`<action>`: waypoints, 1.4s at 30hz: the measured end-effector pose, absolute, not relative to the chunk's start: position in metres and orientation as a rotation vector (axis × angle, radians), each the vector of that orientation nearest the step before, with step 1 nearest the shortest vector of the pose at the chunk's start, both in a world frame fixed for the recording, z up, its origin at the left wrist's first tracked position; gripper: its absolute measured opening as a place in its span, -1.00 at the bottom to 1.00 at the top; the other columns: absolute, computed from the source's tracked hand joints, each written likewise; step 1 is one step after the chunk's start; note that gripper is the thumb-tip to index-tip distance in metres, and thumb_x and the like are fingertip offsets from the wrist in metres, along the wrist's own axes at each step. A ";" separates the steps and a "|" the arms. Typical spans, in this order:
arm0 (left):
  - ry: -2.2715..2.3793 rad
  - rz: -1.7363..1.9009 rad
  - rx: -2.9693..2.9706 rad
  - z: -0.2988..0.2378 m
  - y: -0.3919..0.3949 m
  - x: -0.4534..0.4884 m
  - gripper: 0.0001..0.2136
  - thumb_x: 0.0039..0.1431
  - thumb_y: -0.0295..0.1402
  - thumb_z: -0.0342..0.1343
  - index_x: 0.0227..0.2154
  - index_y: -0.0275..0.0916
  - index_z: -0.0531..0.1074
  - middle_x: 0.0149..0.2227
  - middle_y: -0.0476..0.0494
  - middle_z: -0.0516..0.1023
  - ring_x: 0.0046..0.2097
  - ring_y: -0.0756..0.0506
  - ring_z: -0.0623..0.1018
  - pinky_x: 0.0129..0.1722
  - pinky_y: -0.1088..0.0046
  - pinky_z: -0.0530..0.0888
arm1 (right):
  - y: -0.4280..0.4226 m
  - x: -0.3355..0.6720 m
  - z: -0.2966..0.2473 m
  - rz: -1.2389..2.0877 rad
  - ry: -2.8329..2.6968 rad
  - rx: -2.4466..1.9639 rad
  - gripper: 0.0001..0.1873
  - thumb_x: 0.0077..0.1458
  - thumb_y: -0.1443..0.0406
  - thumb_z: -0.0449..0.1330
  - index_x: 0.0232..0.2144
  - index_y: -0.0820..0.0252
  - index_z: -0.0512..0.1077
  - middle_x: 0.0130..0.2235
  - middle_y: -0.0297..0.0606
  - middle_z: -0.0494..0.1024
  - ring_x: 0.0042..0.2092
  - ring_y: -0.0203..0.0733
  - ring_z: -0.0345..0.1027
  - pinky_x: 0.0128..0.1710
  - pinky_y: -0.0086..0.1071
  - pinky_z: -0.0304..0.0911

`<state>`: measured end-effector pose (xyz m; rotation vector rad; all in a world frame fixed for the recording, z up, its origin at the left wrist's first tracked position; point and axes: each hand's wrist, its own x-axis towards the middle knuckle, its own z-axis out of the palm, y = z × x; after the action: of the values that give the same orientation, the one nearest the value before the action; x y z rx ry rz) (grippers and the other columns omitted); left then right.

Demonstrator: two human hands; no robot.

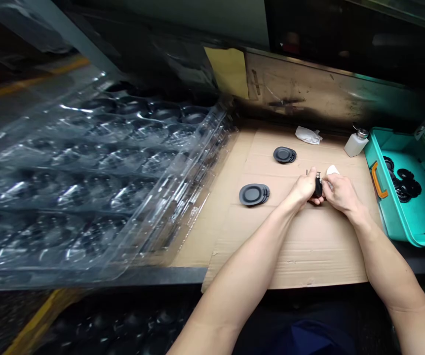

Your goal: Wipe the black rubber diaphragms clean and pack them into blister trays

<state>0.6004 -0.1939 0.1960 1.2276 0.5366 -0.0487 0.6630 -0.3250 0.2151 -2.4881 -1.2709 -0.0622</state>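
Note:
My left hand (306, 187) is closed around a small black plastic part (318, 187), holding it on edge just above the cardboard. Against the part's right side my right hand (340, 191) pinches with bent fingers. A white piece, perhaps cloth or paper (332, 170), sticks out above that hand. The fingers hide most of the part. To the left of my hands lie two small overlapping stacks of round black discs, a nearer stack (252, 195) and a farther stack (284, 155).
Clear plastic trays (123, 162) with round pockets are stacked at left. A crumpled white wipe (308, 134) and a white pump bottle (356, 143) stand behind my hands on the cardboard (308, 256). At right, a teal bin (401, 231) with an orange handle holds several black parts.

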 end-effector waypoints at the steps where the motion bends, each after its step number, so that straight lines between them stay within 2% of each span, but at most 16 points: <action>1: 0.533 -0.040 1.268 0.194 -0.194 0.601 -0.36 0.44 0.09 -0.23 -0.50 -0.31 0.45 -0.67 -0.19 0.49 -0.67 -0.06 0.48 -0.68 0.50 0.38 | -0.324 0.663 0.214 -0.078 -1.290 -2.521 -0.76 0.32 0.33 0.04 -0.28 0.17 0.50 -0.24 -0.17 0.60 -0.22 -0.14 0.43 -0.19 -0.36 0.21; 4: 0.514 -0.029 1.370 0.188 -0.195 0.601 -0.36 0.44 0.07 -0.22 -0.55 -0.29 0.46 -0.70 -0.21 0.47 -0.67 -0.09 0.49 -0.68 0.49 0.38 | -0.321 0.661 0.213 -0.130 -1.325 -2.588 -0.76 0.34 0.32 0.02 -0.24 0.17 0.49 -0.20 -0.14 0.59 -0.20 -0.12 0.43 -0.21 -0.35 0.19; 11: 0.500 0.033 1.411 0.182 -0.196 0.601 -0.32 0.40 0.16 -0.21 -0.58 -0.26 0.48 -0.70 -0.18 0.47 -0.68 -0.08 0.49 -0.67 0.49 0.37 | -0.317 0.653 0.215 -0.168 -1.260 -2.681 -0.76 0.36 0.30 0.02 -0.19 0.17 0.50 -0.16 -0.16 0.61 -0.14 -0.10 0.46 -0.21 -0.33 0.16; 24: 0.558 0.075 1.472 0.191 -0.201 0.595 -0.34 0.44 0.07 -0.21 -0.67 -0.21 0.41 -0.71 -0.21 0.46 -0.69 -0.12 0.47 -0.69 0.42 0.36 | -0.315 0.648 0.213 -0.227 -1.191 -2.678 -0.74 0.36 0.30 0.03 -0.24 0.18 0.52 -0.19 -0.14 0.63 -0.18 -0.10 0.45 -0.23 -0.34 0.16; 37: 0.494 0.101 1.429 0.175 -0.198 0.598 -0.32 0.42 0.12 -0.24 -0.62 -0.23 0.47 -0.71 -0.20 0.47 -0.70 -0.12 0.48 -0.69 0.43 0.37 | -0.317 0.655 0.202 -0.284 -1.204 -2.497 -0.73 0.36 0.30 0.02 -0.20 0.16 0.53 -0.20 -0.16 0.62 -0.16 -0.12 0.47 -0.16 -0.37 0.24; 42: 0.510 0.112 1.373 0.177 -0.200 0.599 -0.38 0.44 0.05 -0.20 -0.53 -0.27 0.51 -0.70 -0.18 0.47 -0.69 -0.10 0.47 -0.69 0.46 0.37 | -0.318 0.654 0.203 -0.213 -1.140 -2.545 -0.75 0.34 0.28 0.06 -0.16 0.13 0.55 -0.16 -0.18 0.65 -0.16 -0.10 0.50 -0.18 -0.36 0.26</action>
<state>0.5985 -0.1995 0.1773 1.3726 0.5101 0.1116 0.6541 -0.3181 0.2034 -2.5454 -1.1404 -0.2134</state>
